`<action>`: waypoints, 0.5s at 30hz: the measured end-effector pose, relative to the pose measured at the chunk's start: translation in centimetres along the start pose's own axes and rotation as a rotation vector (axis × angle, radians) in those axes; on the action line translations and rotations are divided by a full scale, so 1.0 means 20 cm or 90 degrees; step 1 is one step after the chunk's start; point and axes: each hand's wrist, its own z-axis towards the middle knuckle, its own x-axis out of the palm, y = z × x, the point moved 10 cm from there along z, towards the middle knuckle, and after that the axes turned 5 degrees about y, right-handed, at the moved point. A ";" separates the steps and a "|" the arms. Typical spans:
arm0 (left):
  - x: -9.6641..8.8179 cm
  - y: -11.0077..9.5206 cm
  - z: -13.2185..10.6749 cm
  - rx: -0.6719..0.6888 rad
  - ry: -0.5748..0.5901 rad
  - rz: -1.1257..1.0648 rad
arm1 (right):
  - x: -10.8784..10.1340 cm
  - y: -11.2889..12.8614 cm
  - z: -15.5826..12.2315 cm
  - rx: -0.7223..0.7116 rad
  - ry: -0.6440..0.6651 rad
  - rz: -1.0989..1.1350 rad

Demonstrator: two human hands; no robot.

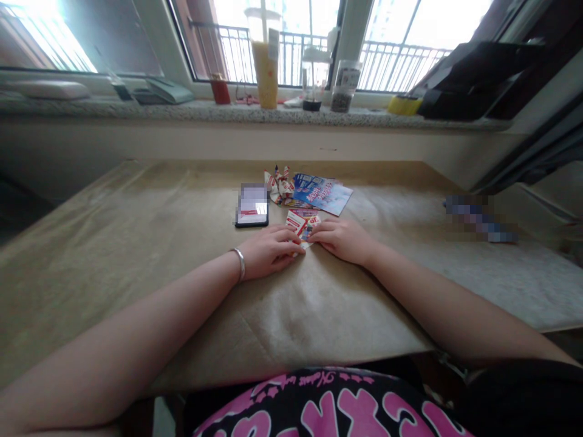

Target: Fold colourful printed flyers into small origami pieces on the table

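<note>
Both my hands rest on a table covered in brown paper. My left hand, with a silver bracelet on the wrist, and my right hand pinch a small folded piece of red, white and blue printed paper between their fingertips, pressing it against the table. Just beyond lie a blue printed leaflet and a small heap of folded paper pieces. A phone lies flat to the left of them.
A stone window sill runs behind the table, with a tall cup of orange drink, a red can, jars, a yellow object and a dark case. A blurred item lies at the right.
</note>
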 end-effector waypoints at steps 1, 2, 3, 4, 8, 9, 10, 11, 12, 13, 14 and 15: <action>-0.01 0.01 0.00 -0.004 -0.013 -0.014 | 0.00 0.00 0.00 -0.001 0.001 -0.003; -0.01 0.01 0.00 -0.007 -0.024 -0.028 | 0.01 0.00 0.01 -0.004 0.004 -0.007; -0.01 0.02 0.00 -0.009 -0.032 -0.040 | 0.01 0.01 0.01 -0.008 0.006 -0.013; -0.02 0.02 0.00 -0.012 -0.041 -0.046 | 0.01 0.02 0.02 -0.014 0.009 -0.016; -0.03 0.04 0.01 -0.029 -0.061 -0.010 | -0.01 0.09 0.04 -0.052 -0.006 0.017; -0.03 0.04 0.01 -0.032 -0.061 0.001 | -0.01 0.10 0.04 -0.057 -0.009 0.031; -0.04 0.03 0.01 -0.031 -0.057 0.005 | -0.01 0.10 0.04 -0.062 -0.008 0.042; -0.04 0.03 0.01 -0.026 -0.051 0.005 | 0.00 0.11 0.04 -0.065 -0.007 0.051; -0.04 0.02 0.02 -0.020 -0.044 0.001 | 0.00 0.11 0.04 -0.067 -0.006 0.057; -0.04 0.02 0.01 -0.012 -0.039 -0.003 | 0.00 0.10 0.04 -0.068 -0.004 0.058; -0.04 0.01 0.01 -0.005 -0.031 -0.007 | 0.00 0.10 0.04 -0.069 0.000 0.055; -0.04 0.01 0.01 0.000 -0.020 -0.010 | 0.00 0.10 0.03 -0.069 0.005 0.046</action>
